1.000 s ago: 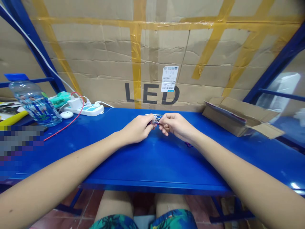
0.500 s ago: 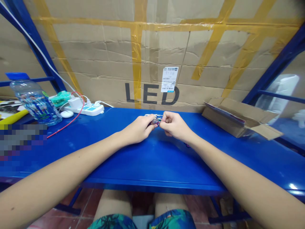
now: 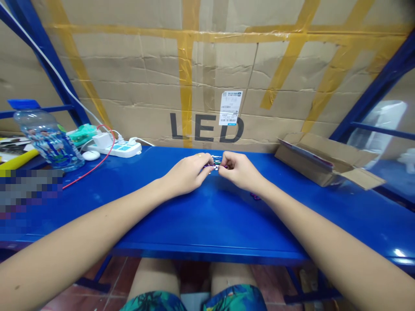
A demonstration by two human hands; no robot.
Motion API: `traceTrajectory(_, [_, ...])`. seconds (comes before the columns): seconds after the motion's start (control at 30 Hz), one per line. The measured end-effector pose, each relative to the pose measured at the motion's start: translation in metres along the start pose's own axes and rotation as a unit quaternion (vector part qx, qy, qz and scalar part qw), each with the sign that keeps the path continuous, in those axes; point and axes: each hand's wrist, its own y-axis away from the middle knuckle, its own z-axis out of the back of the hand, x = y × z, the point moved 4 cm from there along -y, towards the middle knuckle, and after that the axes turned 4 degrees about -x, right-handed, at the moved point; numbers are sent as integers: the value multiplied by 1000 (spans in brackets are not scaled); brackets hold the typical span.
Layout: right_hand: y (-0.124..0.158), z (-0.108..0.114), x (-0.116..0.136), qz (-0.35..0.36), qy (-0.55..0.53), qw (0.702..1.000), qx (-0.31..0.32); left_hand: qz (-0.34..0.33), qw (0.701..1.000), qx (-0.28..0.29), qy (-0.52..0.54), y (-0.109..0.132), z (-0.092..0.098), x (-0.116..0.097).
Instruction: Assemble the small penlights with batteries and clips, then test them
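My left hand (image 3: 190, 172) and my right hand (image 3: 239, 169) meet near the far middle of the blue table (image 3: 207, 220). Both pinch a small purple-and-white piece (image 3: 217, 167) between thumb and fingers; its exact kind is too small to make out. Right behind it, partly hidden by my fingers, lie thin shiny silver-and-blue strips (image 3: 216, 159). A small purple looped item (image 3: 255, 196) rests on the table beneath my right wrist.
An open cardboard box (image 3: 306, 166) stands at the right. On the left are a water bottle (image 3: 48, 136), a white power strip (image 3: 125, 149), a white mouse-like object (image 3: 91, 155) and a red cable (image 3: 97, 172). A large LED carton (image 3: 142, 86) walls off the back.
The small piece between my fingers has turned and now shows purple and white. My left hand has shifted slightly, its fingers flatter. More of the purple looped item shows by my right wrist.
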Motion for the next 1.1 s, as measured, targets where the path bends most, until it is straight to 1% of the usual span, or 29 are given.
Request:
traceTrajectory(0.1, [1,-1,1,9,28,1000,9,-4,999,4,-37,0,0,0])
traceTrajectory(0.23, [2,-1,6,25,71,997,22,-3,996,32,-77,2,-2,1])
traceTrajectory(0.37, [1,1,7,25,72,997,21,16,997,43,-61,1,-3,6])
traceTrajectory(0.43, [0,3,2,-2,47,999,16,36,998,38,-22,-1,-2,13])
traceTrajectory(0.57, [-5,6,-16,-95,-71,993,14,105,992,7,70,-3,1,28])
traceTrajectory(0.63, [-7,7,-24,-126,-114,985,15,135,987,-7,86,-4,3,34])
traceTrajectory(0.7, [-8,7,-28,-136,-131,982,25,145,985,-21,93,-4,6,36])
traceTrajectory(0.77, [-9,8,-26,-117,-115,986,30,142,983,-39,108,-4,8,35])
traceTrajectory(0.9, [-7,10,-9,-32,-52,998,30,130,977,-49,162,-4,9,31])
traceTrajectory(0.97, [-4,7,0,-18,-75,995,68,115,975,-45,184,-3,8,27])
traceTrajectory(1.1, [4,-5,7,-54,-138,971,186,88,975,-28,203,-1,5,21])
